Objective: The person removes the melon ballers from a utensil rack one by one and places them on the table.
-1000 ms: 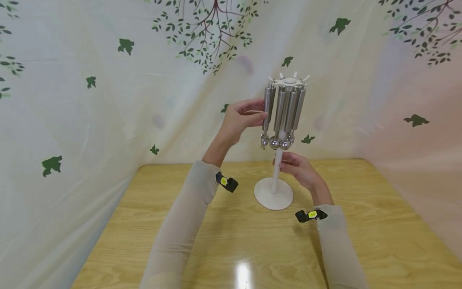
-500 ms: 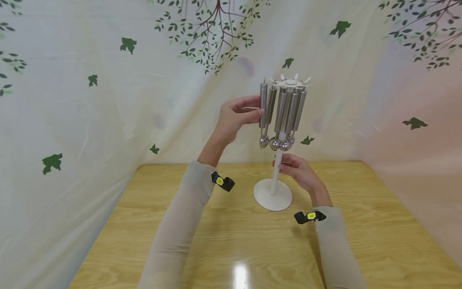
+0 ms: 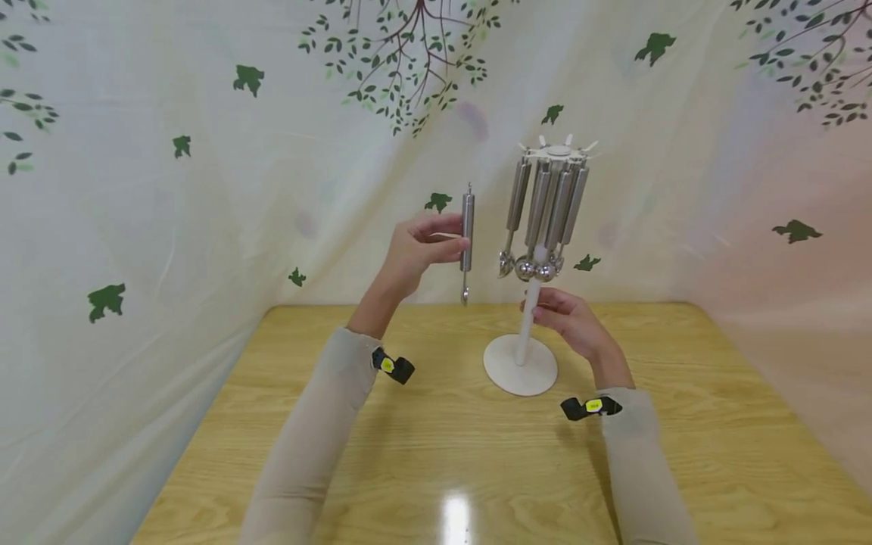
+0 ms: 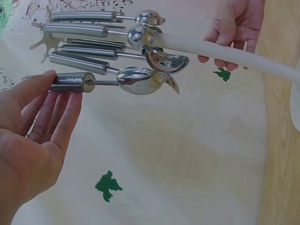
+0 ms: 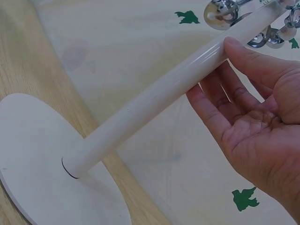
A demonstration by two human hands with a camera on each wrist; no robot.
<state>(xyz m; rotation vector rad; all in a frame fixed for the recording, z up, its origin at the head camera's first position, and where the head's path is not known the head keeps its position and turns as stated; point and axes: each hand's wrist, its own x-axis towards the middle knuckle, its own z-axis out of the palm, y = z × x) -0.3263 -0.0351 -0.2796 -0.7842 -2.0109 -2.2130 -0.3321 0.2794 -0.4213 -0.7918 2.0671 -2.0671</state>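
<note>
My left hand [image 3: 412,253] pinches the thick steel handle of a small scoop [image 3: 467,235], held upright in the air with its bowl down, left of the stand. In the left wrist view the shiny bowl [image 4: 139,80] points right, overlapping the utensils behind it. My right hand [image 3: 568,324] holds the white pole [image 3: 528,314] of the utensil stand below the hanging pieces, thumb on one side and fingers behind. Several steel utensils [image 3: 538,208] with cylindrical handles hang from the stand's spoked white top [image 3: 559,151], heads downward.
The stand's round white base [image 3: 504,371] rests on a wooden table [image 3: 422,454] toward its far edge. Behind and on both sides hangs pale cloth [image 3: 354,189] printed with green leaves and branches. Each sleeve carries a black wrist strap [image 3: 393,366].
My left hand has lifted the scoop off the stand's top, then moved it left and down, away from the other utensils. My right hand stays on the pole.
</note>
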